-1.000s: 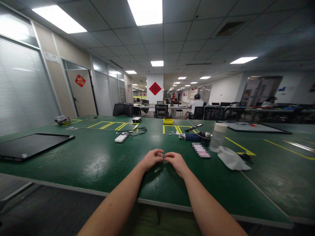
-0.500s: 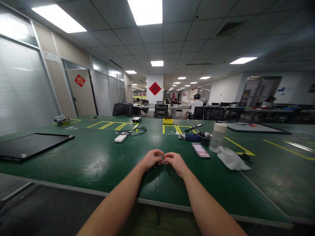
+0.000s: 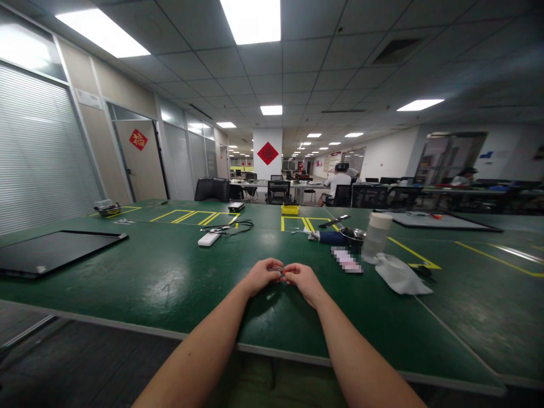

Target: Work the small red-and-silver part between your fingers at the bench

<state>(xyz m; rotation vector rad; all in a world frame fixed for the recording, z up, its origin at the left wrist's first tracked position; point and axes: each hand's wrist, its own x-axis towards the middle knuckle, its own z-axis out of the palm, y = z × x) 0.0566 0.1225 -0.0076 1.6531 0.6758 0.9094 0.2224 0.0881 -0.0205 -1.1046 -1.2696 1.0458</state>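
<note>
Over the near middle of the green table (image 3: 170, 300), my two hands meet fingertip to fingertip. My left hand (image 3: 262, 277) is closed in a pinch, with a small silvery piece (image 3: 280, 271) showing at its fingertips. A bit of orange (image 3: 286, 273) shows at the pinched fingers of my right hand (image 3: 304, 281). Both are too small to name, and the fingers cover most of them. Whether the two pieces are joined or only touching, I cannot tell.
Right of my hands lie a pixelated pink-white item (image 3: 346, 259), a clear bottle (image 3: 376, 241), a white pouch (image 3: 399, 275) and a metal bowl (image 3: 353, 236). A white power strip (image 3: 209, 238) with black cable lies ahead left. A black panel (image 3: 59, 252) is far left.
My hands stay in the same place, still pinched together. Only a slight shift of the fingertips around the small pieces shows.
</note>
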